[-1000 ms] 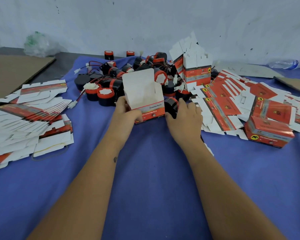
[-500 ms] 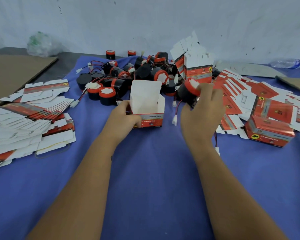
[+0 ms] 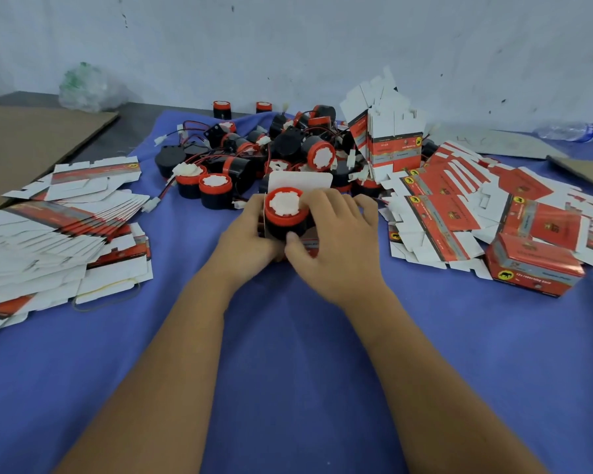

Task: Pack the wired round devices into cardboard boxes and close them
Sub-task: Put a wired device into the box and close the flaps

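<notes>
- Whereas half a second ago the device (image 3: pixel 286 213) was held up right of the box (image 3: pixel 300 181), it is now being lowered into the box mouth at the cloth's centre.
- It is pinched by the right hand (image 3: pixel 336 241).
- The box is gripped by the left hand (image 3: pixel 245 239).
- Insertion is judged nearly done; flaps remain open.
</notes>
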Action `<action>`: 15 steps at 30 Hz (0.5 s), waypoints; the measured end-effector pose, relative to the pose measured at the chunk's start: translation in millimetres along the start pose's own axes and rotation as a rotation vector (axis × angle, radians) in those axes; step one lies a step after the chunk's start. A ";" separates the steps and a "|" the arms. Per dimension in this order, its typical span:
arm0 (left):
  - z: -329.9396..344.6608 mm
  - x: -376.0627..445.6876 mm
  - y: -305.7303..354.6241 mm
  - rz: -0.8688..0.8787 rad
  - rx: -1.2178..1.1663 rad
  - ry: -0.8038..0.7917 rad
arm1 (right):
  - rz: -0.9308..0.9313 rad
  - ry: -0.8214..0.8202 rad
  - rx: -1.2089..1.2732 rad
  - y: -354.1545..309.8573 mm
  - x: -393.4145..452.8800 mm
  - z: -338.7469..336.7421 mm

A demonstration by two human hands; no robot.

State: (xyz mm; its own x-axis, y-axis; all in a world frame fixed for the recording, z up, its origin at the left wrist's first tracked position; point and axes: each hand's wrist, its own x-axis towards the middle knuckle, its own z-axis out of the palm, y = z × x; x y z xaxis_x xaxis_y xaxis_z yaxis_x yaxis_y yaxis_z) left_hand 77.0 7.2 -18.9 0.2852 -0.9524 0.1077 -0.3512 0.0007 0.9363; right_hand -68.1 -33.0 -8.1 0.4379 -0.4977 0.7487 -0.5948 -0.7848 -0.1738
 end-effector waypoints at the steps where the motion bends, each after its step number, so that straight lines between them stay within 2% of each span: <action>1: 0.1 -0.2 0.2 -0.008 0.008 -0.008 | 0.026 0.022 -0.003 -0.5 0.7 1.2; 5: -0.4 1.4 -1.4 -0.028 0.027 -0.019 | 0.038 0.059 -0.013 -3.2 2.8 9.0; 9: 1.6 2.8 -4.0 -0.036 0.004 -0.008 | 0.037 0.003 0.001 -0.3 0.0 12.9; 12: 2.5 3.2 -3.3 -0.051 -0.087 0.004 | 0.066 -0.069 -0.025 4.2 -3.8 14.3; 15: 5.7 6.1 -2.1 -0.047 -0.154 0.056 | 0.025 -0.037 -0.051 6.0 -4.8 14.7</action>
State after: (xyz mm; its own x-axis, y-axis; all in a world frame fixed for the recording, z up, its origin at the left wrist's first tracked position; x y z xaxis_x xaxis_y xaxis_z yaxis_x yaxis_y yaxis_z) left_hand 74.4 -0.4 -22.2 0.3493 -0.9339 0.0766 -0.1964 0.0069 0.9805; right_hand -63.8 -40.7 -22.1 0.4463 -0.5309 0.7204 -0.6389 -0.7527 -0.1589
